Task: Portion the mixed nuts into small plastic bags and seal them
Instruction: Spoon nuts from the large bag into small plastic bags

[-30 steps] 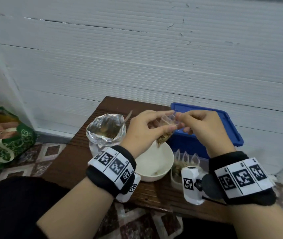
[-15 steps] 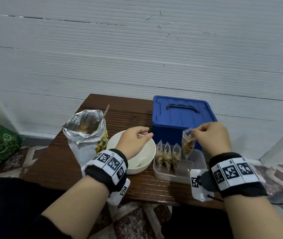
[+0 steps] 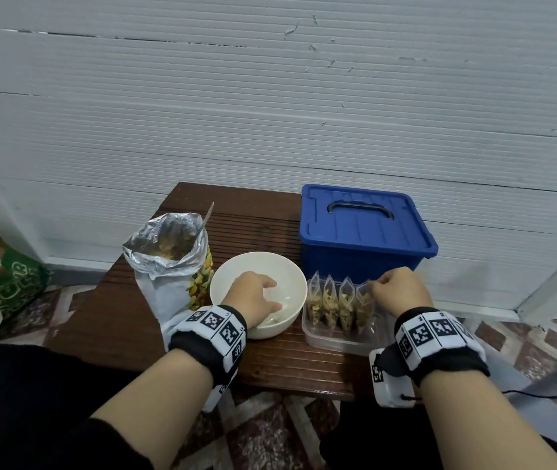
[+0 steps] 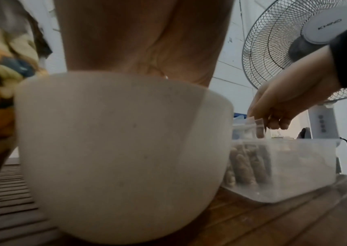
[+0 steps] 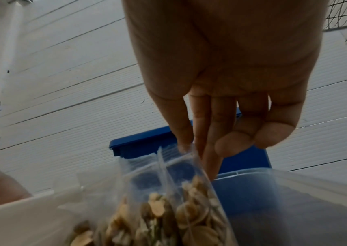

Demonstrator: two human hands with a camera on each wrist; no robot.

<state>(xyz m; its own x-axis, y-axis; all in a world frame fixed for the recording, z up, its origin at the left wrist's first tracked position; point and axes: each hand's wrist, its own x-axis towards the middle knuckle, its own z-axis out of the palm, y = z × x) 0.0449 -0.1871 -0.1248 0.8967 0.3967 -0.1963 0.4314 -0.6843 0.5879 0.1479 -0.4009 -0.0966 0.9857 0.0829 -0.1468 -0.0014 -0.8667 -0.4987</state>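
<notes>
Since a moment ago my right hand [image 3: 400,291] has come down from mid-air and set the fourth small bag [image 3: 362,308] into the clear tub [image 3: 338,342], and my left hand [image 3: 253,298] has dropped from the rim into the white bowl [image 3: 292,283].

I take the white bowl as my landmark. It sits at the near middle of the counter [image 3: 107,317]. My left grip reaches inside it, fingers loosely curled; whether they hold anything I cannot tell. Just right of the bowl is the clear tub, with four filled bags standing upright in a row. My right grip pinches the top edge of the rightmost bag between thumb and fingertips [image 5: 184,141]; the wrist view shows nuts packed in its lower half.

Just left of the bowl stands the open foil nut bag [image 3: 168,266], a spoon handle [image 3: 207,215] sticking out of it. Behind the tub, right of and beyond the bowl, sits the closed blue box [image 3: 362,239].
</notes>
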